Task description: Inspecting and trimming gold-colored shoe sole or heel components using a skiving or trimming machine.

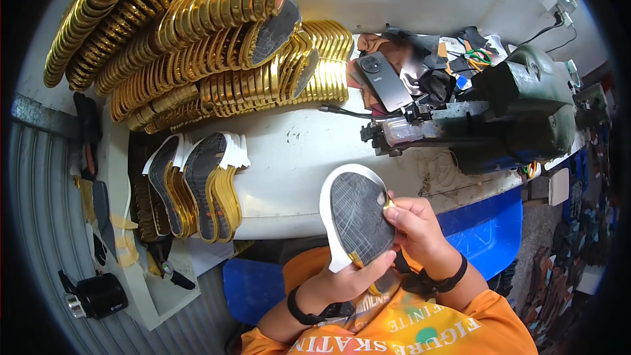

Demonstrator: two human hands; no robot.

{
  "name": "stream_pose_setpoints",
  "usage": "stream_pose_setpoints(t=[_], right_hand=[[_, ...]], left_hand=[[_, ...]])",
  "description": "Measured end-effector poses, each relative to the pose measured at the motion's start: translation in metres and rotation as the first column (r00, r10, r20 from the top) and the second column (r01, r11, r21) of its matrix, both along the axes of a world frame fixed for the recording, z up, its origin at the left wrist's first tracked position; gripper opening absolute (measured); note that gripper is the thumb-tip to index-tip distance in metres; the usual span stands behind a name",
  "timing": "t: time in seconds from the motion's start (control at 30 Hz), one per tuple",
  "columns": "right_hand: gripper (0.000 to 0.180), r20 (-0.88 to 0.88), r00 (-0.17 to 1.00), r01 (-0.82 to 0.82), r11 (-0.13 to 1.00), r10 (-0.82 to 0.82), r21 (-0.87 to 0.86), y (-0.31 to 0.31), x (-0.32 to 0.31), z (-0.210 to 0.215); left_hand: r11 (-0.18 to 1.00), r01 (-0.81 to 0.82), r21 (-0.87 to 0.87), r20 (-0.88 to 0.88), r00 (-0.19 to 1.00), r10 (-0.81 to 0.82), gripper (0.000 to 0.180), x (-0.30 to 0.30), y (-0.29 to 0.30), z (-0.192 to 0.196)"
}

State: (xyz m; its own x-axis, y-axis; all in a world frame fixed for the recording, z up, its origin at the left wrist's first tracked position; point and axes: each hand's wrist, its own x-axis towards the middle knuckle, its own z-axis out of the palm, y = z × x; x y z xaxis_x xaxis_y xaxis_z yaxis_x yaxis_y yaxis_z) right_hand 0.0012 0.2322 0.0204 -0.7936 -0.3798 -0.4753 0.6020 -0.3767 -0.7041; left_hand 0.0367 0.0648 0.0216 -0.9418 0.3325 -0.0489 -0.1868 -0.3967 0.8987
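White-rimmed dark sole (360, 217) held up by the table (282, 164)'s front edge
Left hand (351, 281) clamps its lower end, thumb on top — right hand (417, 225) pinches the gold bit (389, 204) at its right edge.

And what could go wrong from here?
On the sole, the gold bit pinched in the right hand's fingers might crease or tear. The two small stacks near the front edge of the table could topple if bumped. The big gold-edged pile is layered high, so it might slide.
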Motion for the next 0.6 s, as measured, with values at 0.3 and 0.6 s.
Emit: stream_pose_setpoints(t=[0.3, 0.6], right_hand=[[0.060, -0.811, 0.340, 0.538, 0.609, 0.476, 0.583, -0.029, 0.017, 0.028], [0.020, -0.809, 0.291, 0.548, 0.604, 0.510, 0.579, -0.029, 0.015, 0.028]], left_hand=[[0.519, -0.371, -0.770, -0.467, 0.882, -0.063, 0.054, -0.014, -0.015, -0.021], [0.450, -0.569, -0.688, -0.632, 0.775, 0.012, 0.070, -0.027, -0.017, -0.010]])
